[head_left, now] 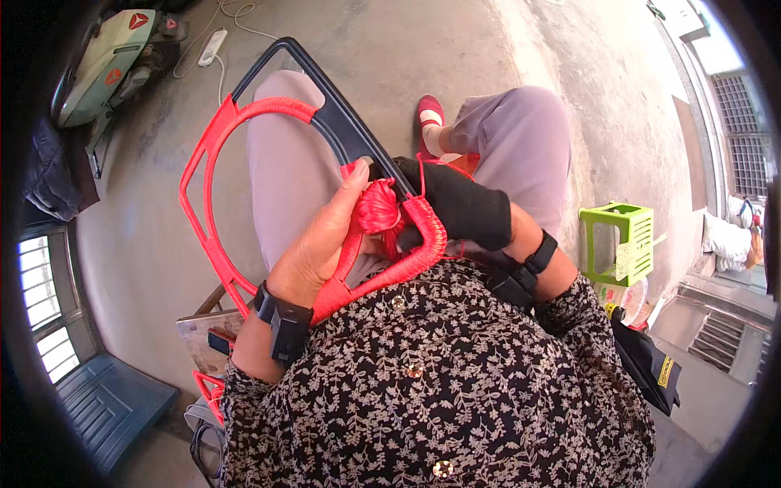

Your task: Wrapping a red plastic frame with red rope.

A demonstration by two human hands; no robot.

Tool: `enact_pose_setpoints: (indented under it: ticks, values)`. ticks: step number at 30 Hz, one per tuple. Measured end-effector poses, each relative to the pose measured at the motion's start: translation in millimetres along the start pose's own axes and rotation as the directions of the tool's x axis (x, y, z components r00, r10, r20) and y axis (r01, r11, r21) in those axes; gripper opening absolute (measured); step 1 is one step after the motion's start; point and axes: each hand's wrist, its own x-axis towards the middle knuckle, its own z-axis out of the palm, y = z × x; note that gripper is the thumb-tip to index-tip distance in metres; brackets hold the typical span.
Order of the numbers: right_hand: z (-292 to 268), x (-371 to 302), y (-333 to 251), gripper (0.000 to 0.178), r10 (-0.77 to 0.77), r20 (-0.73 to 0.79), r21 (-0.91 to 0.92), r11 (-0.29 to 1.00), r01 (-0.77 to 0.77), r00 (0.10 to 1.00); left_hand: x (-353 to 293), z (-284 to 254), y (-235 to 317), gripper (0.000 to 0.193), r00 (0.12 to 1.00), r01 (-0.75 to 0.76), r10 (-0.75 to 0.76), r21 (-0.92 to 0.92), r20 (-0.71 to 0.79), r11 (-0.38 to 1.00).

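Note:
A black angular frame (pixel 303 61) with a round inner ring lies across my lap. Red cord (pixel 213 236) is wrapped tightly around its left side, much of the ring and the corner near my waist. The upper right edge is bare black. My bare left hand (pixel 319 241) grips the frame inside that corner, thumb on top. Beside the thumb is a bunched hank of red cord (pixel 379 206). My right hand (pixel 462 203), in a black glove, is closed at the frame's right edge where the wrapping ends. Its fingertips are partly hidden behind the frame, and a loose red strand shows by it.
A green plastic stool (pixel 620 244) stands on the right, with a black bag (pixel 647 362) nearer me. At the left are a blue slatted seat (pixel 114 407) and a small board (pixel 195 337). A white power strip (pixel 213 47) and a scooter (pixel 114 69) are farther off.

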Motion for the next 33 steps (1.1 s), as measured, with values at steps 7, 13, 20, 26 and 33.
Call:
enact_pose_setpoints:
  ticks: [7, 13, 20, 26, 33]
  values:
    - [-28.1, -11.4, 7.9, 0.061, 0.347, -0.521, 0.483, 0.873, -0.066, 0.780, -2.1, -8.9, 1.6, 0.051, 0.992, 0.001, 0.049, 0.406, -0.113, 0.914]
    - [4.2, -21.0, -43.6, 0.074, -0.240, -0.064, -0.478, 0.860, 0.181, 0.969, 1.2, -9.9, -5.6, 0.045, 0.984, -0.053, 0.106, 0.338, -0.140, 0.940]
    - [24.8, -10.2, -56.6, 0.040, -0.308, -0.259, -0.170, 0.948, 0.270, 0.915, 3.3, -1.0, -11.9, 0.032, 0.961, -0.273, 0.270, -0.064, -0.059, 0.960]
    - [-38.0, -41.5, -68.3, 0.033, -0.327, -0.317, -0.835, 0.542, -0.098, 0.890, 2.8, -12.6, -4.3, 0.021, 0.986, -0.151, 0.165, 0.260, -0.032, 0.954]
    - [-146.6, -154.7, -22.6, 0.019, 0.211, -0.873, -0.166, 0.719, -0.675, 0.439, 3.3, -10.7, -4.8, 0.024, 0.979, -0.185, 0.204, 0.326, -0.023, 0.927]
